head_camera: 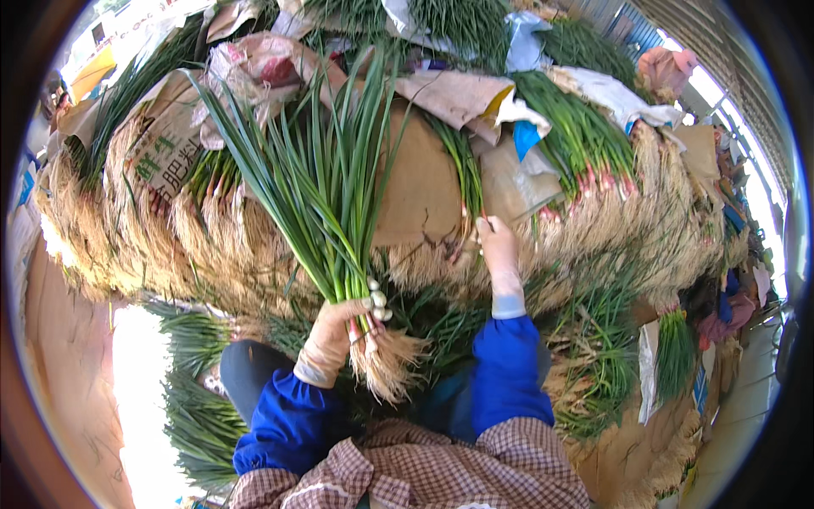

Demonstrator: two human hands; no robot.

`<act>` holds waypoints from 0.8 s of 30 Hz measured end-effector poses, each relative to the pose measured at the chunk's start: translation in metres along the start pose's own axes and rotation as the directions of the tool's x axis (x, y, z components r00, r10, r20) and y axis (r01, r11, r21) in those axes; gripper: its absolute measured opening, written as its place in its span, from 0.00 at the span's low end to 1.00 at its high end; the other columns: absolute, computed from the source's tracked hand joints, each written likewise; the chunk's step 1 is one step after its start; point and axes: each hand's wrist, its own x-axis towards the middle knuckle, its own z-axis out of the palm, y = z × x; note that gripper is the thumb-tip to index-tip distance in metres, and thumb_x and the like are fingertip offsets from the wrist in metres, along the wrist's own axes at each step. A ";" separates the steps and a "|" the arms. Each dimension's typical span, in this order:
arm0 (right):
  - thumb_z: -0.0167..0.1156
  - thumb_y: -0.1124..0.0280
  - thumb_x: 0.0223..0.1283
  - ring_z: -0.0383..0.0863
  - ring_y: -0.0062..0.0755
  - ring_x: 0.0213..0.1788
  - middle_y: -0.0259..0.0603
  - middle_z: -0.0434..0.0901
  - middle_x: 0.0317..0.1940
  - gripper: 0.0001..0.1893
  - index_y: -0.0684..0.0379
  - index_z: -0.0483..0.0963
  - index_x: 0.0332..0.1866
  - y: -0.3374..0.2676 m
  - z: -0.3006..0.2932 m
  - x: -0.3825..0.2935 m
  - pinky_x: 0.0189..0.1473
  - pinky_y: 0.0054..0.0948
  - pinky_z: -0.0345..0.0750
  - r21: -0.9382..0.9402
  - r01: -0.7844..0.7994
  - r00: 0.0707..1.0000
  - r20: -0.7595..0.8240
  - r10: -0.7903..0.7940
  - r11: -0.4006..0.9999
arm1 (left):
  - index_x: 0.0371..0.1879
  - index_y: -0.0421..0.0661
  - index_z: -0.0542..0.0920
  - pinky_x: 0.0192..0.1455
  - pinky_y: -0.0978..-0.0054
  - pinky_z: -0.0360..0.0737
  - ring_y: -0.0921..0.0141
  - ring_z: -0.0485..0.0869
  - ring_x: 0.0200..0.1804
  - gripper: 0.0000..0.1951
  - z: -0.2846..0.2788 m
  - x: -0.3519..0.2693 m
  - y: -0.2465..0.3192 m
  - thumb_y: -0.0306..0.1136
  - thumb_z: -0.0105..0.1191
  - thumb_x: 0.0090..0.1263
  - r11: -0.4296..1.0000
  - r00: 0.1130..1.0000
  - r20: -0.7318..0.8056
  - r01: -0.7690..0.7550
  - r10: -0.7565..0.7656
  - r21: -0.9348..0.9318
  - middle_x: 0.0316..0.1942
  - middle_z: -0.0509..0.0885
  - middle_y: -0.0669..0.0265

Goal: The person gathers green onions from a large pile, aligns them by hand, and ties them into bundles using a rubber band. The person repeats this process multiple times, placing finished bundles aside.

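Observation:
Gloved, my left hand (340, 331) is closed around a bunch of green onions (331, 210). Their leaves fan out away from me, and the pale roots (385, 362) hang below the fist. My right hand (499, 248), also gloved, reaches forward to a few thin green onions (464, 165) lying on the pile. Its thumb and fingers pinch at their lower ends. A brown sheet of sacking (416, 178) lies between the two hands. More green onions (579, 140) with pinkish stems lie to the right of my right hand, their roots towards me.
A long heap of bundled onions with hanging roots (210, 229) spans the front, partly covered by sacks (168, 140), one bearing printed writing. Loose onions (591, 356) lie at my right, bundles (203, 407) at my left. Other people (731, 315) are at the right side.

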 end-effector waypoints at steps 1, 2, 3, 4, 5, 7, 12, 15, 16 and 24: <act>0.58 0.58 0.70 0.84 0.34 0.32 0.45 0.84 0.31 0.17 0.63 0.77 0.51 -0.001 -0.008 -0.005 0.35 0.34 0.80 0.228 -0.063 0.998 0.041 0.056 0.972 | 0.58 0.37 0.73 0.45 0.65 0.85 0.66 0.84 0.37 0.23 -0.002 0.003 -0.003 0.24 0.60 0.63 0.999 1.000 0.014 -0.028 0.028 0.015 0.36 0.83 0.61; 0.57 0.64 0.71 0.81 0.26 0.31 0.37 0.84 0.30 0.12 0.62 0.78 0.48 -0.002 -0.014 -0.013 0.33 0.28 0.79 0.370 -0.030 0.999 0.037 0.018 0.928 | 0.61 0.37 0.72 0.50 0.65 0.81 0.69 0.80 0.36 0.24 -0.004 0.009 -0.007 0.25 0.59 0.66 1.000 0.995 0.099 -0.015 0.015 -0.006 0.36 0.81 0.64; 0.57 0.64 0.71 0.82 0.28 0.31 0.37 0.84 0.31 0.11 0.61 0.78 0.46 0.001 -0.021 -0.029 0.34 0.29 0.79 0.145 0.067 0.997 0.032 -0.073 0.987 | 0.56 0.38 0.75 0.48 0.66 0.81 0.70 0.80 0.37 0.19 -0.006 0.014 -0.014 0.26 0.59 0.67 1.000 0.994 0.110 -0.014 0.013 0.006 0.35 0.80 0.65; 0.57 0.64 0.70 0.83 0.29 0.32 0.37 0.85 0.31 0.11 0.60 0.79 0.45 0.001 -0.020 -0.049 0.34 0.30 0.80 -0.059 0.165 0.986 -0.006 -0.166 0.985 | 0.53 0.39 0.75 0.47 0.67 0.81 0.69 0.80 0.37 0.17 -0.008 0.018 -0.019 0.26 0.60 0.67 1.000 0.998 0.068 0.004 -0.004 0.008 0.34 0.80 0.65; 0.59 0.57 0.69 0.86 0.35 0.35 0.40 0.86 0.33 0.14 0.56 0.79 0.47 0.002 -0.016 -0.069 0.37 0.32 0.81 -0.115 0.470 0.878 -0.035 -0.477 0.875 | 0.51 0.40 0.76 0.47 0.67 0.81 0.69 0.80 0.36 0.15 -0.010 0.021 -0.025 0.26 0.60 0.67 0.999 0.998 0.052 0.036 -0.036 -0.004 0.34 0.80 0.66; 0.59 0.47 0.66 0.86 0.39 0.37 0.42 0.85 0.34 0.18 0.51 0.79 0.47 0.011 -0.012 -0.098 0.43 0.34 0.82 -0.105 0.525 0.784 0.445 -0.432 0.845 | 0.46 0.43 0.77 0.38 0.68 0.83 0.67 0.82 0.34 0.11 -0.013 0.024 -0.032 0.27 0.60 0.67 0.997 0.992 -0.102 0.073 -0.073 -0.003 0.33 0.82 0.63; 0.58 0.46 0.66 0.85 0.47 0.38 0.48 0.85 0.37 0.21 0.57 0.79 0.41 0.015 0.012 -0.027 0.42 0.39 0.80 -0.044 0.194 0.980 -0.036 -0.196 0.980 | 0.46 0.44 0.78 0.34 0.68 0.84 0.68 0.84 0.32 0.10 -0.011 0.018 -0.031 0.30 0.58 0.69 0.998 0.994 -0.087 0.066 -0.067 -0.022 0.33 0.84 0.64; 0.59 0.51 0.65 0.83 0.51 0.37 0.52 0.84 0.36 0.21 0.62 0.78 0.37 0.001 0.024 0.030 0.38 0.42 0.77 -0.408 0.136 0.988 -0.015 -0.155 0.903 | 0.47 0.43 0.77 0.35 0.69 0.85 0.68 0.85 0.33 0.11 -0.007 0.015 -0.026 0.30 0.59 0.68 0.999 0.994 -0.099 0.046 -0.044 0.021 0.34 0.85 0.63; 0.59 0.55 0.64 0.82 0.52 0.34 0.49 0.83 0.33 0.18 0.63 0.77 0.35 -0.004 0.025 0.031 0.36 0.40 0.77 -0.411 0.200 0.976 -0.002 -0.220 0.890 | 0.48 0.43 0.77 0.35 0.69 0.85 0.67 0.85 0.34 0.12 -0.006 0.016 -0.024 0.30 0.59 0.68 0.996 0.990 -0.123 0.075 -0.070 0.037 0.34 0.85 0.62; 0.69 0.59 0.60 0.76 0.24 0.29 0.34 0.76 0.28 0.17 0.63 0.76 0.39 0.008 0.030 -0.154 0.33 0.26 0.76 0.195 0.354 0.713 0.577 -0.399 0.915 | 0.50 0.35 0.79 0.49 0.68 0.85 0.63 0.87 0.46 0.13 0.005 0.015 -0.030 0.26 0.58 0.69 0.991 0.997 -0.064 -0.028 0.036 0.128 0.44 0.87 0.55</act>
